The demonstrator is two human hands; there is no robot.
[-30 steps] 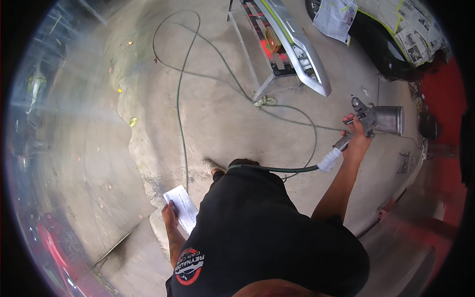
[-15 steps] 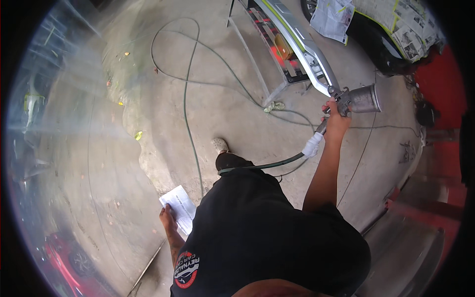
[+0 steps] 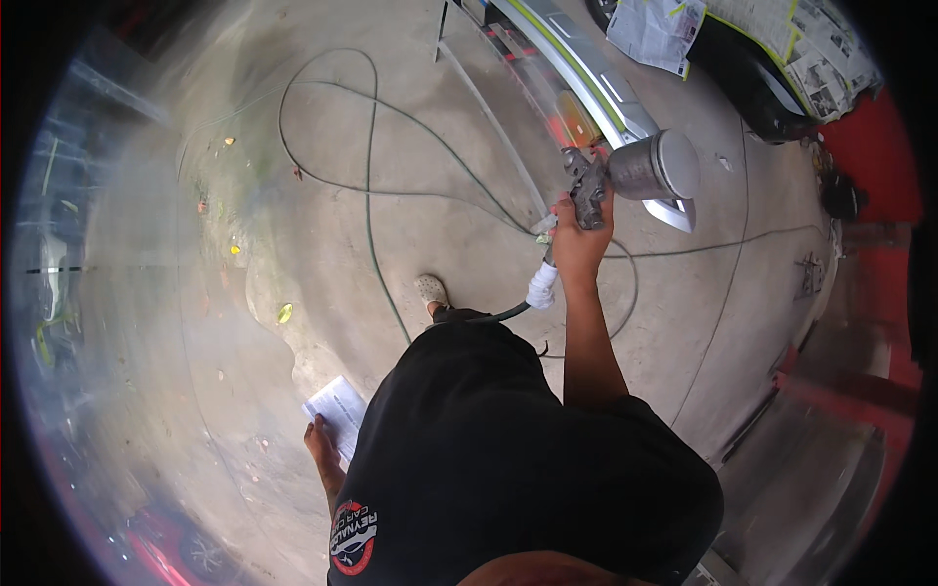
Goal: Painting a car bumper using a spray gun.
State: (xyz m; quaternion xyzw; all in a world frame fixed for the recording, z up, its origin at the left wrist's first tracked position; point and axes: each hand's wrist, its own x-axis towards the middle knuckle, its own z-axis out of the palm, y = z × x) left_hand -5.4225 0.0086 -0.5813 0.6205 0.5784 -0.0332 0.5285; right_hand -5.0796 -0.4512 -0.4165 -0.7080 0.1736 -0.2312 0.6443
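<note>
My right hand (image 3: 583,244) is wrapped round the grip of a spray gun (image 3: 588,190) with a large grey metal cup (image 3: 645,171). White wrapping (image 3: 541,285) covers the joint below the grip, where a dark green hose (image 3: 508,313) joins. Beyond the gun, a silver car bumper (image 3: 576,59) edged with yellow-green tape rests on a metal stand (image 3: 493,117); the gun and cup hide part of its near end. Down at my left side, my left hand (image 3: 320,444) grips a printed white sheet of paper (image 3: 337,410).
The hose (image 3: 369,195) loops across the concrete floor (image 3: 449,234) ahead of my foot. A black car part (image 3: 747,83) masked with newspaper (image 3: 826,59) stands at the far right. A red car (image 3: 161,552) shows at the lower left, behind hazy plastic sheeting (image 3: 88,273).
My right hand has swung the spray gun to the left, and its cup now overlaps the bumper's near end. My left hand still holds the paper, slightly lower and further left.
</note>
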